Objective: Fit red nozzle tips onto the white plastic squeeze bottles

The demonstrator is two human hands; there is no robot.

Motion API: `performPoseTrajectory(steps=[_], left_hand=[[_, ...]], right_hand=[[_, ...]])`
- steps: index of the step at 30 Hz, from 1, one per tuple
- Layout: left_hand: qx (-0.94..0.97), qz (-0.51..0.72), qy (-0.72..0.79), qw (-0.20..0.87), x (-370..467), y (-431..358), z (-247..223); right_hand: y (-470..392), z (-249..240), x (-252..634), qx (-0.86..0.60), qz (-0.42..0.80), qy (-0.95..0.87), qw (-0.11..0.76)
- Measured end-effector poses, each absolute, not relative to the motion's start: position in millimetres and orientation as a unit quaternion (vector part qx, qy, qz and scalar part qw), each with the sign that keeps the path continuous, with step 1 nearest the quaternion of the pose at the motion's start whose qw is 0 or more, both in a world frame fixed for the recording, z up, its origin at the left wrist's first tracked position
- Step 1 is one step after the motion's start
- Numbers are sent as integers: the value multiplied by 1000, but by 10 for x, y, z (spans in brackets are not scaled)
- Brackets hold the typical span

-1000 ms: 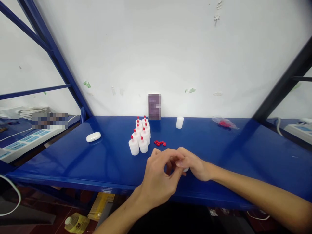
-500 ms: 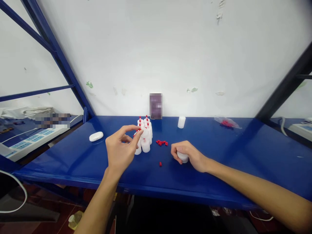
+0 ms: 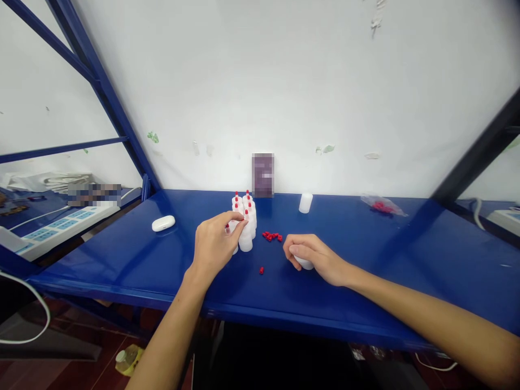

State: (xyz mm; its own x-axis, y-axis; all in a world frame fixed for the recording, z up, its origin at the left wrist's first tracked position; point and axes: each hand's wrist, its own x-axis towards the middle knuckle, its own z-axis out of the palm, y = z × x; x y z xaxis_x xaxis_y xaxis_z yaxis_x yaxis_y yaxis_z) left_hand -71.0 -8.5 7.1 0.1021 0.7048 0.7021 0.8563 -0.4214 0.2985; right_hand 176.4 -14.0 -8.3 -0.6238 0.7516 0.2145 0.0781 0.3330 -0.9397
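Observation:
My left hand (image 3: pixel 217 238) is closed in a pinch, thumb and forefinger around a small red cap (image 3: pixel 242 219) at the top of the front white bottle (image 3: pixel 245 240). That bottle belongs to a tight cluster of several white bottles (image 3: pixel 252 219) with red tips; my fingers partly hide those on the left. My right hand (image 3: pixel 309 252) rests on the table, wrapped round a white plastic bottle (image 3: pixel 306 264), of which only the lower part shows. Between the hands lie a small heap of red caps (image 3: pixel 271 236) and a single red cap (image 3: pixel 261 270) nearer the front.
On the blue table (image 3: pixel 365 260) a white cylindrical container (image 3: pixel 306 203) stands at the back. A clear bag of red caps (image 3: pixel 382 206) lies back right, a white oval case (image 3: pixel 163 223) at left. A dark upright panel (image 3: pixel 263 175), blurred out, leans on the wall.
My left hand has moved right and slightly forward onto the front bottle's top. The lone red cap sits slightly further left. My right hand stays on its bottle, turned a little more over it.

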Motion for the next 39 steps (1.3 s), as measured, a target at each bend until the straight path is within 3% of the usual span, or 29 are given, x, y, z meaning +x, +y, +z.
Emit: performPoseTrajectory(steps=[8,12,15,23,30,33,39], left_hand=[[-715,-501,-481,80,-678,-211,207],[-829,-307,-462,-71,-675,-481,371],[-866,-165,-457,-118,-643,-621,403],[-843,-78,-507,-163,-566,-478,205],[-865,-66,-494,-49,-410,-496,137],[-875,-127,-464,-53,-322,-503,137],[-799,-424,-389,-171,-157,-511,117]], right_hand=[[-130,-98,1776,-300,502,-750,310],[-125,-119,1783,-300,497,-756,303],[-128,-130,1783,-294,490,-762,304],[-142,-133,1797,-293,456,-782,309],[-137,-141,1794,-295,463,-781,298],[-130,-150,1782,-299,450,-786,302],[-122,-193,1779,-272,481,-761,339]])
